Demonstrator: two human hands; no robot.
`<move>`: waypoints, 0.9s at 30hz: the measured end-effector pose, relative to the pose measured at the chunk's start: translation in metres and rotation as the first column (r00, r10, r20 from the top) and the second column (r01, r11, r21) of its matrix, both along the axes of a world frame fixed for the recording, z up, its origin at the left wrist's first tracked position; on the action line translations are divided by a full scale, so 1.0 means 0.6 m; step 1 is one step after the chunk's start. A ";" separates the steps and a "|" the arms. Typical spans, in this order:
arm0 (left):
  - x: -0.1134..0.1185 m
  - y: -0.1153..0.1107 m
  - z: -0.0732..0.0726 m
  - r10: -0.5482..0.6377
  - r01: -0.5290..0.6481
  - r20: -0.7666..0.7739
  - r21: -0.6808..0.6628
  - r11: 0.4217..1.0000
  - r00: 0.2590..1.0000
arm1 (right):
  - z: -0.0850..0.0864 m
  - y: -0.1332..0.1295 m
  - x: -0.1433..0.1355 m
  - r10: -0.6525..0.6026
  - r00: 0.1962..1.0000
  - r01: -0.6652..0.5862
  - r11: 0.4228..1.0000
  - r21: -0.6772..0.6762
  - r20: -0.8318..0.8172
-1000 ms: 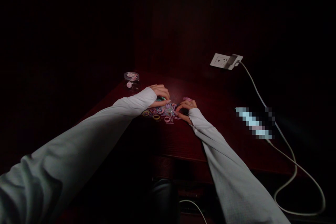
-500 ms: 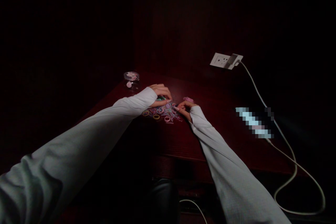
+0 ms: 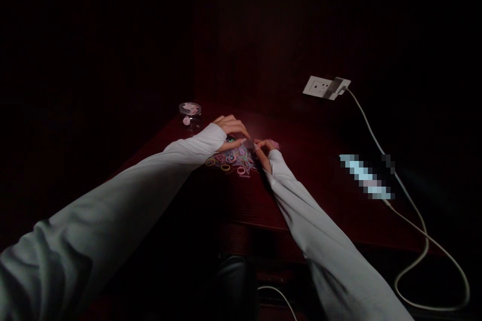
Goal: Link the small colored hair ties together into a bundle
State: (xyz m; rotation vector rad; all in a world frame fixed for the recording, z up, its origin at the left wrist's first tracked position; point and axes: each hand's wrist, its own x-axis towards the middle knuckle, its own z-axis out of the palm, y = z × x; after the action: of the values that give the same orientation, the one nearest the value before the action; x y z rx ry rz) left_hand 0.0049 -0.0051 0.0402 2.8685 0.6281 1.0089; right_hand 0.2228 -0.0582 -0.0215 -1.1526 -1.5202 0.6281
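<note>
A pile of small coloured hair ties (image 3: 241,159) lies on the dark red table, in pink, purple, yellow and green. Over its back part my left hand (image 3: 232,133) reaches in from the left, thumb and fingers drawn together. My right hand (image 3: 265,153) meets it from the right edge of the pile, its thumb and index finger closed. A small greyish thing (image 3: 249,144) shows faintly between the two sets of fingertips; it is too dim to name. Just behind my right hand sits a bunch of pink hair ties (image 3: 275,144).
A clear round jar (image 3: 190,110) with pink and white pieces on its lid stands at the back left. On the right lies a blurred-out lit device (image 3: 365,176) with a white cable (image 3: 424,225) attached. A wall socket (image 3: 318,87) holds a plug-in charger (image 3: 338,88).
My right hand has moved slightly left and up, so its fingertips now meet those of my left hand. The left hand has barely shifted.
</note>
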 end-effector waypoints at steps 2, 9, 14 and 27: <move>0.000 -0.001 0.002 0.004 -0.004 0.004 -0.004 1.000 1.000 | -0.002 -0.001 -0.013 0.061 0.998 -0.061 0.998 -0.035 0.012; -0.001 0.001 0.002 0.035 -0.035 -0.017 -0.032 0.999 0.999 | 0.019 -0.014 -0.015 -0.009 0.966 -0.043 0.980 0.192 0.258; 0.003 0.000 -0.002 0.008 -0.010 -0.073 -0.028 1.000 0.997 | 0.036 -0.029 -0.010 -0.089 0.906 -0.047 0.950 0.308 0.414; 0.014 0.007 -0.015 -0.068 0.064 -0.028 -0.127 0.990 0.997 | 0.037 -0.030 -0.010 -0.141 0.902 0.023 0.959 0.283 0.407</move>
State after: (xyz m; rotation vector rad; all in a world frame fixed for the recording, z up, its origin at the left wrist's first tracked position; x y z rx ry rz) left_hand 0.0133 -0.0011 0.0312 2.7817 0.5723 0.8820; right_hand 0.2170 -0.0759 0.0007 -1.1786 -1.8449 0.0972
